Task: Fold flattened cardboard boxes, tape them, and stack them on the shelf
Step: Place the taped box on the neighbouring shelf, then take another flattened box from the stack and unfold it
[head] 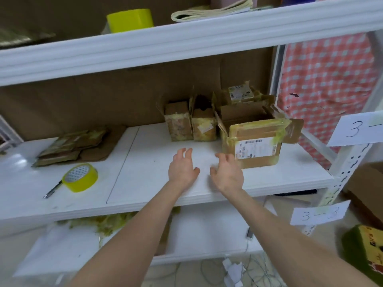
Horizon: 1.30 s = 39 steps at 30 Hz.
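Box (251,131) label (256,149) print too small

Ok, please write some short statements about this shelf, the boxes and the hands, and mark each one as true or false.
1. The left hand and the right hand hold nothing. True.
2. The lower tape roll lies right of the big box. False: it lies far to the left, near the flat cardboard.
3. The big box carries a printed label. True.
4. The flat cardboard lies on the floor. False: it lies on the middle shelf, at the left end.
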Each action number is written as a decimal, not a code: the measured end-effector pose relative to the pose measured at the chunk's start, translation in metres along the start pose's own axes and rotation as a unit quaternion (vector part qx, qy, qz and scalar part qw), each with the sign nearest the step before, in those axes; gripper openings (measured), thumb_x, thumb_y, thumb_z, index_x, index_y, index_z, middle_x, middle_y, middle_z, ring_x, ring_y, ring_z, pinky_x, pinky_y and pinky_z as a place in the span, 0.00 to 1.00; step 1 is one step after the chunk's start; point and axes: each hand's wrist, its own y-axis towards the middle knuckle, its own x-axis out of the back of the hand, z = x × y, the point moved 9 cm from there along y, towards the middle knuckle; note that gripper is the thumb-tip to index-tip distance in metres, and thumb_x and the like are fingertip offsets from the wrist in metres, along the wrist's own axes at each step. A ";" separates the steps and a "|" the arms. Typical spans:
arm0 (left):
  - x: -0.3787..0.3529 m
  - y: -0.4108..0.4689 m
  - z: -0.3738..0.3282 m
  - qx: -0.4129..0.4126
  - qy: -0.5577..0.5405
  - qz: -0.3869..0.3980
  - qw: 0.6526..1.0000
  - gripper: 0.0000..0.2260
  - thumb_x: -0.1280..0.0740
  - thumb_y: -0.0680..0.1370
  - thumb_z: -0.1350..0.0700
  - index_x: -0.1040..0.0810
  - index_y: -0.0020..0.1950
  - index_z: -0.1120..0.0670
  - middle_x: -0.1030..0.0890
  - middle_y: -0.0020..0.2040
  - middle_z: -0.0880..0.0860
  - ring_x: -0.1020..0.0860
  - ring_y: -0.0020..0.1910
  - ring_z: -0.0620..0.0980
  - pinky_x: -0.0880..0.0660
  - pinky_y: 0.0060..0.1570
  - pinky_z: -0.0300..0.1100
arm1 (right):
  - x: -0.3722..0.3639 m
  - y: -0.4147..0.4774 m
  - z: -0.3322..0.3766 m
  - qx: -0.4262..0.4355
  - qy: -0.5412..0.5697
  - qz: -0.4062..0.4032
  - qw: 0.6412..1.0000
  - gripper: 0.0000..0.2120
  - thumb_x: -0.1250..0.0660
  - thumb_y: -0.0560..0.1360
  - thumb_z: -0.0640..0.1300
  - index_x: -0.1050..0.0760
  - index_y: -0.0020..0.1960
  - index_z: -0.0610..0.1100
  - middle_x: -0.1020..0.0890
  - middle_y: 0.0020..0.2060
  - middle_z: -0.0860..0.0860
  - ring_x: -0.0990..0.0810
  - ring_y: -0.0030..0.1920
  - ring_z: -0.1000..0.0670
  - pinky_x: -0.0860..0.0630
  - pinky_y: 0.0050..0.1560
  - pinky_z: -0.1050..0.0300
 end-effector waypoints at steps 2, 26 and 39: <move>0.016 -0.007 0.023 0.009 0.048 -0.022 0.999 0.31 0.34 0.77 0.50 0.43 0.76 0.52 0.43 0.76 0.54 0.39 0.72 0.55 0.34 0.66 0.47 | -0.013 -0.003 0.026 0.036 -0.034 0.014 0.999 0.24 0.39 0.79 0.50 0.39 0.73 0.50 0.36 0.70 0.47 0.35 0.68 0.44 0.34 0.65 0.52; 0.173 -0.058 0.388 0.076 0.083 -0.056 0.992 0.28 0.34 0.75 0.51 0.38 0.74 0.52 0.42 0.74 0.56 0.39 0.72 0.56 0.35 0.65 0.48 | -0.200 -0.058 0.397 0.188 -0.109 0.080 0.973 0.25 0.37 0.77 0.49 0.39 0.73 0.50 0.39 0.70 0.45 0.39 0.70 0.42 0.36 0.66 0.50; 0.197 0.026 0.558 0.162 0.015 -0.039 0.986 0.27 0.36 0.77 0.50 0.39 0.75 0.52 0.41 0.74 0.56 0.37 0.70 0.57 0.32 0.65 0.51 | -0.296 0.049 0.479 0.024 0.050 0.159 0.986 0.31 0.36 0.78 0.51 0.45 0.76 0.47 0.40 0.72 0.42 0.37 0.70 0.38 0.32 0.64 0.46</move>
